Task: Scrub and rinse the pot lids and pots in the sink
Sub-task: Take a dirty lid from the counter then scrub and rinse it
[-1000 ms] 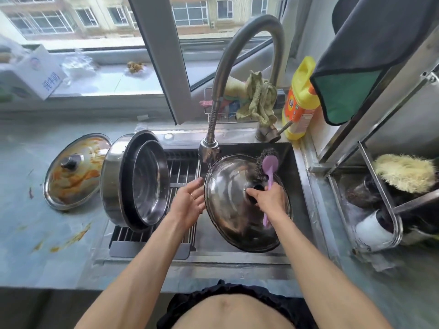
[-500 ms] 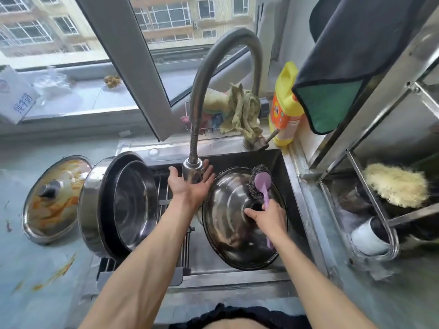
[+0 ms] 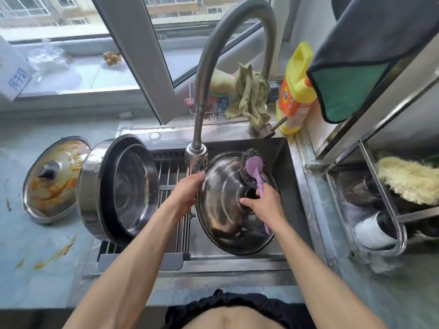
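A large steel pot lid (image 3: 223, 217) stands tilted in the sink (image 3: 281, 155), under the faucet head (image 3: 196, 159). My left hand (image 3: 186, 192) grips the lid's left rim just below the faucet head. My right hand (image 3: 263, 204) curls round the lid's black knob and the handle of a purple steel-wool scrubber (image 3: 253, 166), whose head lies against the lid's top edge. A steel pot (image 3: 95, 186) with a second pot nested inside lies on its side on the slatted rack (image 3: 171, 176). A lid smeared with orange sauce (image 3: 52, 186) lies on the counter at left.
A yellow detergent bottle (image 3: 297, 91) and a green rag (image 3: 249, 98) sit behind the sink. A dark towel (image 3: 356, 55) hangs at upper right over a steel dish rack (image 3: 384, 210) with brushes. Orange sauce stains mark the counter (image 3: 47, 257).
My left hand rose open to the faucet head, then came down and took hold of the lid's left rim. My right hand stayed on the knob and scrubber.
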`<state>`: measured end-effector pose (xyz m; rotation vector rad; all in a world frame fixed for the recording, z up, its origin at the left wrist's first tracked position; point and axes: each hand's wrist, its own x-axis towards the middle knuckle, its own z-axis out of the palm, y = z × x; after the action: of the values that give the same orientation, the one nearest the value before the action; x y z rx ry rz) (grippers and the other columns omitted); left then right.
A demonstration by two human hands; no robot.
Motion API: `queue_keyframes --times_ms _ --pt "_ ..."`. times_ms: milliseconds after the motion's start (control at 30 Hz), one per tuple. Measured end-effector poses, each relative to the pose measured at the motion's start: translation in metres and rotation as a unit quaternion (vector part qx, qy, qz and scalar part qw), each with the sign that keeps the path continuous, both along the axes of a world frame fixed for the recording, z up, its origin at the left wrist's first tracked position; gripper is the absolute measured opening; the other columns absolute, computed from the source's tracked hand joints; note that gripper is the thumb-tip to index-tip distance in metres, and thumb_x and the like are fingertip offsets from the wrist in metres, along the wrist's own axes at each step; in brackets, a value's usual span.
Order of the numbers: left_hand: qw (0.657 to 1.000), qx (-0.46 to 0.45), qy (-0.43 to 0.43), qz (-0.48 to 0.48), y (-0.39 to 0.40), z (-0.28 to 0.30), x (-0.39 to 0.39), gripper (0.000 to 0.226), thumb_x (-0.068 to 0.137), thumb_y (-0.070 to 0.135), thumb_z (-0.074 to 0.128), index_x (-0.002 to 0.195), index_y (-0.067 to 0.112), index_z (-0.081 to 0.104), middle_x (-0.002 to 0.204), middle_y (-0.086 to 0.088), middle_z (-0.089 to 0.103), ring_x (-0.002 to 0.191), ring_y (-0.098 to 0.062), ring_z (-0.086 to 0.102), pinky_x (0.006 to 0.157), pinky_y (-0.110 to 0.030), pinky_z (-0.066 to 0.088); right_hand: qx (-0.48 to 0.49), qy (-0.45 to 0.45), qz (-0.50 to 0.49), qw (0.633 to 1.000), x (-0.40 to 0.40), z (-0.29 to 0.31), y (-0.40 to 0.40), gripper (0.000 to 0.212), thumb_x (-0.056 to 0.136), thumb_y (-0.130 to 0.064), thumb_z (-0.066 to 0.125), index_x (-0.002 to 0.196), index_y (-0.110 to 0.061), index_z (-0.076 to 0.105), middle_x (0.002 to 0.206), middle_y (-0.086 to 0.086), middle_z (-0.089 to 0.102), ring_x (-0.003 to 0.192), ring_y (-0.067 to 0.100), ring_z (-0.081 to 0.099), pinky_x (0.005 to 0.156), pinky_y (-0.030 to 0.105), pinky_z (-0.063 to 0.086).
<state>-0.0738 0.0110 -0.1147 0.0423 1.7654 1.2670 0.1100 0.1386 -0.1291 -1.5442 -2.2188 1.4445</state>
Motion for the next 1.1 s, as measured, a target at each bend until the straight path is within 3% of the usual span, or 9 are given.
queue_keyframes --times_ms 100,200,367,500,567,700,800,900,1100 --pt "0.998 0.041 -0.029 0.028 -0.01 -0.006 0.003 0.017 0.104 0.012 0.054 0.104 0.006 0.07 0.094 -0.011 0.073 0.079 -0.022 0.068 0.07 -0.034 0.055 -0.002 0.023 0.02 1.0 -0.006 0.003 -0.001 0.061 0.075 -0.024 0.082 0.13 -0.02 0.056 0.098 -0.001 0.056 0.097 0.019 0.057 0.072 0.027 0.036" --pt "0.996 0.054 -0.048 0.046 -0.02 -0.011 0.013 0.019 0.105 0.006 0.05 0.114 0.009 0.066 0.095 -0.009 0.074 0.075 -0.019 0.071 0.06 -0.031 0.056 -0.015 0.014 -0.041 0.999 -0.01 0.004 -0.001 0.039 0.076 -0.035 0.081 0.098 -0.012 0.057 0.099 0.005 0.061 0.096 0.027 0.06 0.072 0.029 0.038" --pt "0.985 0.079 -0.112 0.101 -0.042 -0.021 0.035 0.045 0.1 -0.007 0.048 0.143 0.0 0.045 0.129 -0.021 0.067 0.092 -0.025 0.07 0.069 -0.036 0.058 -0.077 0.031 -0.125 0.989 -0.017 -0.006 -0.007 0.06 0.057 -0.063 0.08 0.064 -0.02 0.039 0.058 -0.003 0.053 0.062 0.024 0.064 0.072 0.048 0.058" --pt "0.993 0.05 -0.103 0.024 -0.058 -0.013 0.046 0.046 0.09 -0.022 0.041 0.119 0.009 0.06 0.11 -0.021 0.071 0.088 -0.024 0.068 0.074 -0.034 0.056 -0.081 0.029 -0.129 0.988 -0.023 0.003 -0.011 0.049 0.061 -0.051 0.079 0.082 -0.017 0.05 0.094 0.005 0.066 0.087 0.028 0.069 0.083 0.043 0.055" --pt "0.996 0.035 -0.081 0.0 -0.062 -0.003 0.043 0.037 0.092 -0.018 0.045 0.114 0.007 0.06 0.096 -0.013 0.075 0.083 -0.023 0.071 0.075 -0.035 0.058 -0.065 0.019 -0.099 0.993 -0.024 0.009 -0.013 0.041 0.072 -0.035 0.081 0.093 -0.012 0.053 0.096 0.005 0.063 0.089 0.025 0.063 0.073 0.032 0.048" --pt "0.998 0.045 -0.032 0.018 -0.058 0.013 0.018 0.013 0.102 0.011 0.056 0.114 0.014 0.062 0.111 -0.015 0.074 0.091 -0.025 0.067 0.079 -0.037 0.055 -0.022 0.021 -0.029 0.999 -0.019 0.011 -0.012 0.039 0.072 -0.021 0.082 0.094 -0.011 0.052 0.088 0.001 0.056 0.078 0.02 0.053 0.056 0.025 0.034" --pt "0.998 0.049 0.005 0.041 -0.052 0.015 0.002 0.021 0.104 0.014 0.055 0.121 0.022 0.064 0.092 0.0 0.076 0.075 -0.013 0.069 0.067 -0.029 0.053 -0.02 0.029 -0.01 0.999 -0.019 0.006 -0.01 0.041 0.066 -0.019 0.084 0.091 -0.013 0.052 0.087 0.001 0.057 0.079 0.021 0.054 0.062 0.03 0.04" --pt "0.997 0.05 0.001 0.063 -0.049 0.017 0.007 0.029 0.101 -0.003 0.053 0.113 0.022 0.061 0.089 -0.005 0.075 0.072 -0.017 0.071 0.062 -0.032 0.059 -0.018 0.04 -0.032 0.999 -0.021 0.003 -0.012 0.04 0.066 -0.019 0.084 0.086 -0.014 0.05 0.088 0.003 0.057 0.081 0.024 0.056 0.07 0.035 0.045" --pt "0.991 0.066 -0.028 0.109 -0.058 0.0 0.036 0.044 0.096 -0.014 0.048 0.134 0.007 0.055 0.111 -0.019 0.064 0.082 -0.022 0.068 0.066 -0.036 0.06 -0.044 0.03 -0.134 0.99 -0.028 0.005 -0.017 0.052 0.075 -0.042 0.081 0.104 -0.006 0.057 0.106 0.01 0.062 0.097 0.028 0.059 0.08 0.033 0.046"
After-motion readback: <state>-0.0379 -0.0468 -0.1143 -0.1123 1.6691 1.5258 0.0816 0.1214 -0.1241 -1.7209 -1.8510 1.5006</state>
